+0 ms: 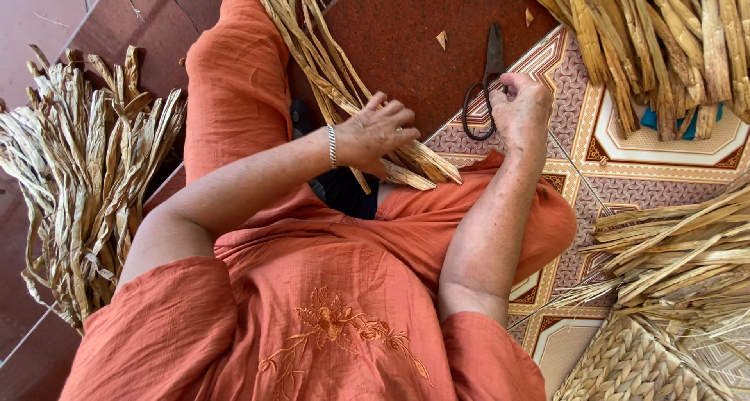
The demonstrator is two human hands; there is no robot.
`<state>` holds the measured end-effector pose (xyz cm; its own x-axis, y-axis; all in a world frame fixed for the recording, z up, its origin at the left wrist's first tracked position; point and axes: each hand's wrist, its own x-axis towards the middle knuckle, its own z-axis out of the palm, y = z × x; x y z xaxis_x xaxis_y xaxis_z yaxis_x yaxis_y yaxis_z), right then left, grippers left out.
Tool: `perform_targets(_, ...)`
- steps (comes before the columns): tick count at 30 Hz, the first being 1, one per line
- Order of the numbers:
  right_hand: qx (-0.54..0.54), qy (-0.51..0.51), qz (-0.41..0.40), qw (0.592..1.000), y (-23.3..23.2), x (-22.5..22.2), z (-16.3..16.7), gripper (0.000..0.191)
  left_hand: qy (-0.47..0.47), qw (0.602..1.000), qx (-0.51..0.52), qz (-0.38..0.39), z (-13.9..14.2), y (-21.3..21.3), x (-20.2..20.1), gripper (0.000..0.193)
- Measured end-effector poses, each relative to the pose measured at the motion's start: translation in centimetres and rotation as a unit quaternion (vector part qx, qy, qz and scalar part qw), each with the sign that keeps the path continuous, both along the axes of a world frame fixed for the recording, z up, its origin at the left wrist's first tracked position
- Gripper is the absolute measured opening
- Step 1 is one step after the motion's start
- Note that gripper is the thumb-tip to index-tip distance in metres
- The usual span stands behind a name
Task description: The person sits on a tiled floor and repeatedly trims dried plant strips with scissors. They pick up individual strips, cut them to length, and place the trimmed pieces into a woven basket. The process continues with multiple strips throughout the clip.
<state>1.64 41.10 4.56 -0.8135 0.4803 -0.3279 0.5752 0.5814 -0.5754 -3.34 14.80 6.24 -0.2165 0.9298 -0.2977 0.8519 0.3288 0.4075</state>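
From here I can't see the palm side of the left hand [380,131], nor where its fibre strips [328,65] start beyond the top edge. The right hand [519,108] covers part of the black scissors [486,84], just right of those strips. The woven piece [625,366] is cut off at the bottom-right corner.

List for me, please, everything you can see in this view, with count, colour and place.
dried fibre strands: one bunch, tan, across the lap, under the left hand
scissors: one, dark, on the floor by the right hand
loose fibre bundle: one, tan, far left
fibre pile: one, tan, top right
woven piece: one, tan, bottom right
floor tiles: patterned, right
bracelet: one, silver, left wrist
left hand: grips the strands
right hand: closed, beside the scissors
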Motion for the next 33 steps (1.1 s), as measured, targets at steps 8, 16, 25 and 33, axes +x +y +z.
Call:
perform_targets(8,0.104,-0.03,0.024,0.994,-1.0,0.2,1.0,0.036,0.041,0.998,0.017,-0.047,0.5,-6.8,1.3,0.016)
perform_targets(16,-0.052,-0.11,0.155,0.98,-4.0,1.5,2.5,0.022,0.011,0.984,0.178,0.015,-2.0,-7.3,2.5,0.005)
perform_targets(25,-0.117,-0.11,0.068,0.985,-3.3,1.0,2.6,0.018,-0.028,0.977,0.205,0.045,-1.2,-1.5,3.4,0.102)
perform_targets(33,-0.07,-0.009,0.078,0.994,-2.1,1.0,1.3,0.018,0.096,0.993,0.056,-0.03,-5.1,-2.6,2.6,0.048)
